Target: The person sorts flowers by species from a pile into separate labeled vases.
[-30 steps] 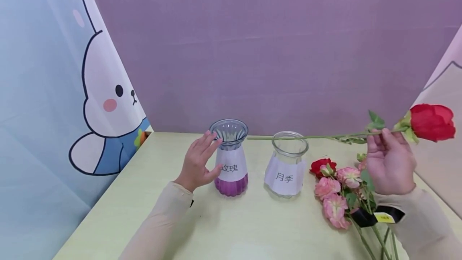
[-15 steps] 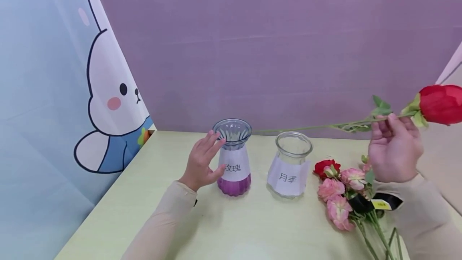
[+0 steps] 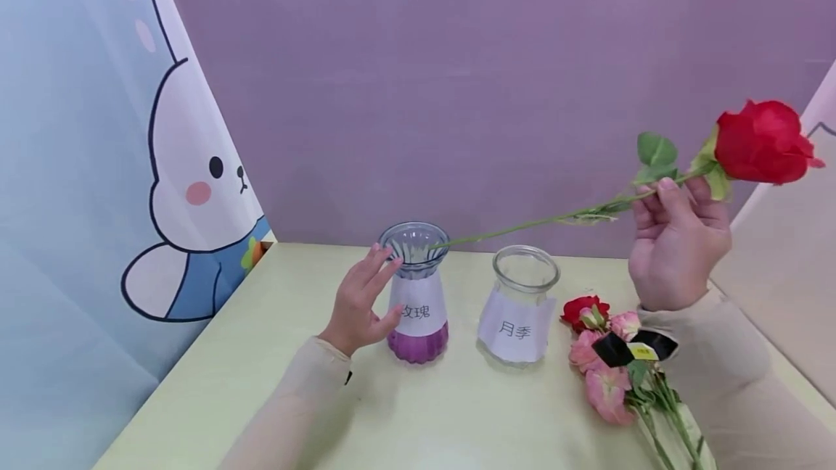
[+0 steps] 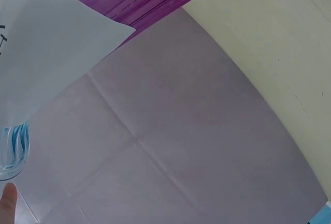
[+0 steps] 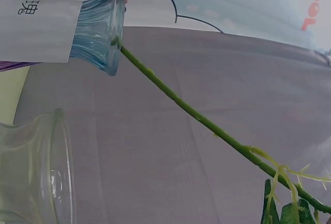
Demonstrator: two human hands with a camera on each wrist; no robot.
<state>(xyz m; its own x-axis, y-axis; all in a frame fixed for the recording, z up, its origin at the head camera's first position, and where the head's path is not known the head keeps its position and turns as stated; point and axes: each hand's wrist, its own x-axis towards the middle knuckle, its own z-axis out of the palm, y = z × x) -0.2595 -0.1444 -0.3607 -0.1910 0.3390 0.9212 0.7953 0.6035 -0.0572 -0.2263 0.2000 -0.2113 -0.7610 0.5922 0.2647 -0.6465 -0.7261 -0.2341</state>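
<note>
Sleeves (image 3: pixel 738 397): I see two pale ones reaching in from the bottom edge, with a black strap (image 3: pixel 612 349) bearing a yellow patch at the right cuff.
Loose flowers (image 3: pixel 607 392): pink blooms and a red one lie on the table (image 3: pixel 418 426), partly hidden by the right forearm, stems towards me.
Right hand (image 3: pixel 682 252): raised above the loose flowers, palm side towards me, holding the rose's stem between thumb and fingers just below the bloom.
Red rose (image 3: pixel 764 142): held aslant in the air, bloom high at the right, green leaves near the grip; its stem passes above and behind the clear vase and ends at the mouth of the two-tone vase. I can't tell how far inside the tip goes.
Left hand (image 3: pixel 366 299): wide, fingers extended beside the two-tone vase's rim and neck; I can't tell whether they touch the glass.
Clear vase (image 3: pixel 526 274): upright on the table, wrapped in a white label with Chinese characters.
Two-tone vase (image 3: pixel 418 348): upright just left of it, bluish at the top, purple at the base, a similar label between.
Backdrop (image 3: pixel 457 93): I have purple cloth behind the table, with a rabbit print (image 3: pixel 189 158) on pale blue at the left.
</note>
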